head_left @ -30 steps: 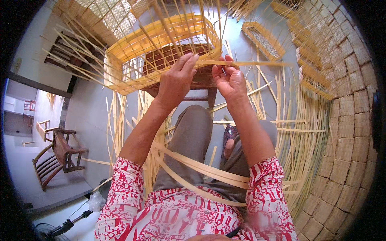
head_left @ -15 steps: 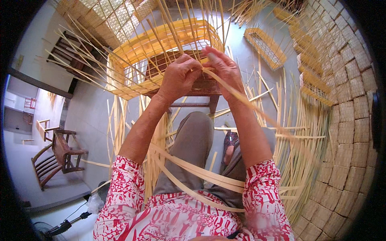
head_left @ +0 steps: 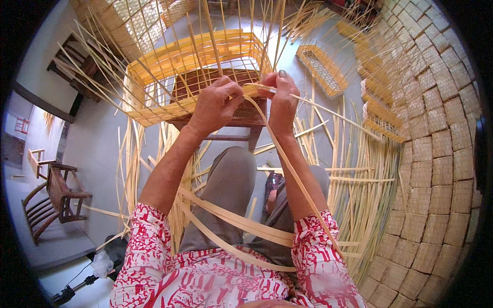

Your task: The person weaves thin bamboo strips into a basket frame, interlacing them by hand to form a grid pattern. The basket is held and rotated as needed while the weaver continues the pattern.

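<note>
A half-woven yellow bamboo basket, its long upright stakes fanning out, rests on a dark wooden stool before my knees. At its near side my left hand is closed, thumb and fingers pinching a pale bamboo strip. That strip loops out from the left fingertips and trails down across my right forearm. Against the basket's near right corner, my right hand has its fingers curled and thumb raised. A thin bamboo stake passes through its grip and points out to the right.
Loose strips lie across my lap, and more cover the floor at right. Other unfinished baskets stand beyond, beside a wall of stacked woven goods. A wooden chair is at left.
My right hand has moved apart from the left one, its thumb now raised. The strip that ran over the right hand now hangs between the hands. A stake now points right from the right hand.
</note>
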Action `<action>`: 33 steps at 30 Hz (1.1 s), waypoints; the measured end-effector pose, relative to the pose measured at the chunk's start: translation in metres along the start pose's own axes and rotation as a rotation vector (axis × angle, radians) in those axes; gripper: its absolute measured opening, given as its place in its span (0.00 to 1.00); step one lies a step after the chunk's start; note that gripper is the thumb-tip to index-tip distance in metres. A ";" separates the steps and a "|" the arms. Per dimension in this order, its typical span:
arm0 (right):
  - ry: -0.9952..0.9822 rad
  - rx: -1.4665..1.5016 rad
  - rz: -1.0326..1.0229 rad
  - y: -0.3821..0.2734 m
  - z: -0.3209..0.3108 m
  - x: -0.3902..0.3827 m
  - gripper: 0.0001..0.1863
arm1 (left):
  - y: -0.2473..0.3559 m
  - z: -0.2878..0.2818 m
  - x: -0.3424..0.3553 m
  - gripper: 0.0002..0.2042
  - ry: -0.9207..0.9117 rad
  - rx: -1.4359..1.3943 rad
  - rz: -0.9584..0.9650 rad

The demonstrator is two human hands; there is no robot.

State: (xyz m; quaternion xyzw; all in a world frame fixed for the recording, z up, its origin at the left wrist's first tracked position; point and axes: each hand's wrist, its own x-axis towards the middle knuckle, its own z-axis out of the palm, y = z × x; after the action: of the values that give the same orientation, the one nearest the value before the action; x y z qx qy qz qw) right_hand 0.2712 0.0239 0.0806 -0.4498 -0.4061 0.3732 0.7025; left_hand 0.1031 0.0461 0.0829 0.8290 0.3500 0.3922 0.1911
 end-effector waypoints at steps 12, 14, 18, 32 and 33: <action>-0.071 -0.275 -0.178 0.000 -0.023 0.041 0.10 | -0.007 0.004 -0.002 0.04 0.063 -0.005 0.076; 0.002 -0.082 -0.059 0.000 -0.024 0.038 0.08 | -0.007 0.002 -0.002 0.04 0.069 -0.031 0.030; 0.343 0.595 0.236 0.006 -0.027 0.026 0.16 | -0.004 0.002 0.002 0.03 0.105 -0.091 -0.110; 0.132 0.011 0.048 -0.006 -0.020 -0.010 0.17 | -0.013 0.030 0.009 0.03 0.221 0.313 -0.095; 0.035 -0.004 0.053 -0.010 -0.023 -0.011 0.27 | -0.018 0.030 0.007 0.04 0.209 0.327 -0.071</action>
State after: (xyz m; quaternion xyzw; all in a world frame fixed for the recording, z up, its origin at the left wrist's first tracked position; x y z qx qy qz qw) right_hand 0.2892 0.0040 0.0812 -0.4681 -0.3823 0.3828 0.6987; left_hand 0.1220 0.0625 0.0579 0.7910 0.4558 0.4069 0.0305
